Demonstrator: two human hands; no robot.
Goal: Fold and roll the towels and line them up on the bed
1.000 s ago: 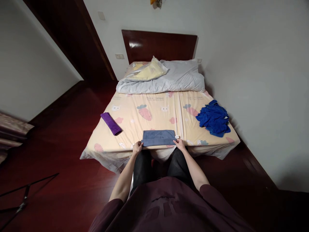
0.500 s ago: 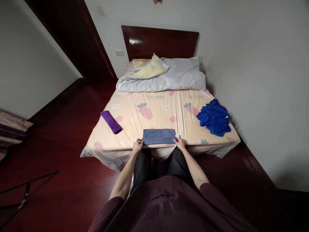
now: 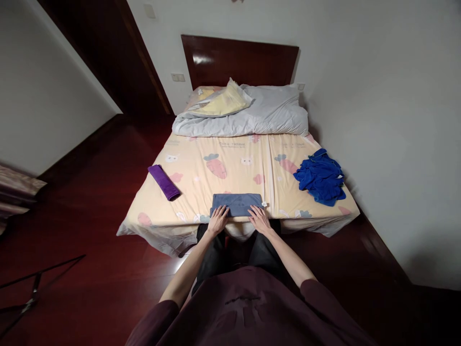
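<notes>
A folded grey-blue cloth (image 3: 237,201) lies flat near the front edge of the bed, a small white tag at its right side. My left hand (image 3: 218,219) rests on the cloth's left part, fingers spread. On its right part lies my right hand (image 3: 259,218), fingers also stretched out and palm down. A folded purple cloth (image 3: 163,183) is on the bed's left side. Toward the right edge sits a crumpled pile of bright blue cloth (image 3: 320,178).
The patterned bed sheet (image 3: 237,158) hangs over the front edge. A grey quilt (image 3: 273,113) is bunched below the dark headboard (image 3: 239,62). Thin black metal legs (image 3: 36,283) stand on the floor at lower left.
Both hands have let go of the cloth's front corners and moved inward, and now lie flat on it with fingers spread. The camera view has shifted slightly.
</notes>
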